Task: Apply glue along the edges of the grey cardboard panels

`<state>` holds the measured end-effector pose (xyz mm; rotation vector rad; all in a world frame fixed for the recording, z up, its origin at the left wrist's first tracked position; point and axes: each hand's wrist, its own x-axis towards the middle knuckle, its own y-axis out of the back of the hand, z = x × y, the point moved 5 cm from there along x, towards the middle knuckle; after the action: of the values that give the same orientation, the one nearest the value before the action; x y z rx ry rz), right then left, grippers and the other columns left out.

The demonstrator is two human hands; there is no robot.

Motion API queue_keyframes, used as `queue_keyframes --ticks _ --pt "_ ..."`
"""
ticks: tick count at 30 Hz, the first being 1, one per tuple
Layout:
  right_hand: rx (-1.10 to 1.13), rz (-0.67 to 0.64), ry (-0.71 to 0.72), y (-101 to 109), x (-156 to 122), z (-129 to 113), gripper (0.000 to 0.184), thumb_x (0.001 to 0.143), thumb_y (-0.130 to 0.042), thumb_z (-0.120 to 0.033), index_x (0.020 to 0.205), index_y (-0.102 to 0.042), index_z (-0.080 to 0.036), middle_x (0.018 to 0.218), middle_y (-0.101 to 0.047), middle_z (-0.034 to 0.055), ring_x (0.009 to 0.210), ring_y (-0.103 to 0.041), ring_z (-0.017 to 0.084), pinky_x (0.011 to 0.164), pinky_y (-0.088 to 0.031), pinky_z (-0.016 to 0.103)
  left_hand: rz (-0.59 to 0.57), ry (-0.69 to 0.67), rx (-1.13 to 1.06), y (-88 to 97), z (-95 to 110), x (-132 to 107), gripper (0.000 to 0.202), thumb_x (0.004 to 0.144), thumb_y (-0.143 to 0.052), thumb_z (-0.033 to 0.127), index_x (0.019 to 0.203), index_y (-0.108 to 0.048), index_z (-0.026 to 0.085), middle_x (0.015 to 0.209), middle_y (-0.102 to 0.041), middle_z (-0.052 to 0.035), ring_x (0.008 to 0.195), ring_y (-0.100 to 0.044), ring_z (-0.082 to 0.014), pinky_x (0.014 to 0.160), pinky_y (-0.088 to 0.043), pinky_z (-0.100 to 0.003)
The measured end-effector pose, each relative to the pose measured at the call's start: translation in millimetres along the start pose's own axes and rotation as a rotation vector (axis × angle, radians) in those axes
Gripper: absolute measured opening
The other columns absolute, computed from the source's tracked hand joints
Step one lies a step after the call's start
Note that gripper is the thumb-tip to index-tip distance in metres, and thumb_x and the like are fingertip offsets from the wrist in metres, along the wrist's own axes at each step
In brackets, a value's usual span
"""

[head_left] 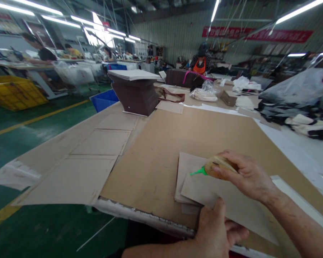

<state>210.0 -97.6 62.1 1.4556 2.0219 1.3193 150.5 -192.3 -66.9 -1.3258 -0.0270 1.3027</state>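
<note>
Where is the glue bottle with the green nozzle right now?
In the head view, the glue bottle sits lower right in the right hand, nozzle pointing left over the stack of grey card sheets, whose near edge the left hand touches.

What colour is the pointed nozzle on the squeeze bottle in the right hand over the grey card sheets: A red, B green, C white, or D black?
B: the right hand grips a yellowish squeeze bottle whose pointed nozzle is bright green, aimed at the top grey card sheet.
</note>
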Motion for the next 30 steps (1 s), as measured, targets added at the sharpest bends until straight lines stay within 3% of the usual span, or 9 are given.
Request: queue_keyframes --ticks 11,16,19,23,30 --pt "-0.098 0.122 -0.140 8.6 22.9 39.8 0.029 0.087 -0.056 -0.050 0.094 -0.065 -0.024 0.084 -0.068 0.0003 0.076 -0.061 0.020 0.067 -0.041 0.031 -0.042 0.002 0.010 4.8 -4.8 7.6 0.026 0.100 -0.034 0.035 0.106 -0.045 0.012 0.091 -0.068 -0.0126 0.069 -0.068 -0.0164 0.059 -0.051 -0.026" --pt "-0.102 0.126 -0.151 8.6 30.4 41.2 0.028 0.086 -0.057 -0.050 0.089 -0.065 -0.023 0.081 -0.067 0.0000 0.075 -0.060 0.020 0.067 -0.040 0.031 -0.136 0.006 0.007 9.7 -11.1 17.4 0.027 0.099 -0.034 0.038 0.107 -0.044 0.014 0.100 -0.069 -0.0157 0.080 -0.070 -0.0198 0.064 -0.053 -0.028" --pt "-0.107 0.130 -0.132 9.0 32.4 37.6 0.026 0.086 -0.057 -0.048 0.087 -0.065 -0.023 0.079 -0.066 -0.0008 0.073 -0.059 0.019 0.065 -0.038 0.030 -0.114 -0.010 0.002 10.0 -10.5 16.5 0.025 0.099 -0.036 0.038 0.105 -0.044 0.015 0.097 -0.070 -0.0141 0.078 -0.070 -0.0198 0.065 -0.053 -0.029" --pt "-0.129 0.093 -0.135 14.1 28.3 36.6 0.025 0.087 -0.056 -0.047 0.085 -0.064 -0.024 0.075 -0.064 -0.0028 0.068 -0.057 0.017 0.063 -0.037 0.029 -0.055 -0.037 -0.001 7.2 -6.1 8.6 0.023 0.098 -0.038 0.036 0.103 -0.046 0.015 0.090 -0.071 -0.0118 0.074 -0.070 -0.0193 0.063 -0.053 -0.029" --pt "-0.186 0.042 -0.209 38.7 3.2 49.0 0.026 0.085 -0.058 -0.048 0.083 -0.066 -0.023 0.075 -0.066 -0.0025 0.068 -0.059 0.018 0.061 -0.040 0.028 -0.112 -0.079 0.013 11.3 -6.4 4.5 0.024 0.097 -0.044 0.034 0.108 -0.047 0.013 0.100 -0.070 -0.0140 0.081 -0.069 -0.0195 0.071 -0.055 -0.031"
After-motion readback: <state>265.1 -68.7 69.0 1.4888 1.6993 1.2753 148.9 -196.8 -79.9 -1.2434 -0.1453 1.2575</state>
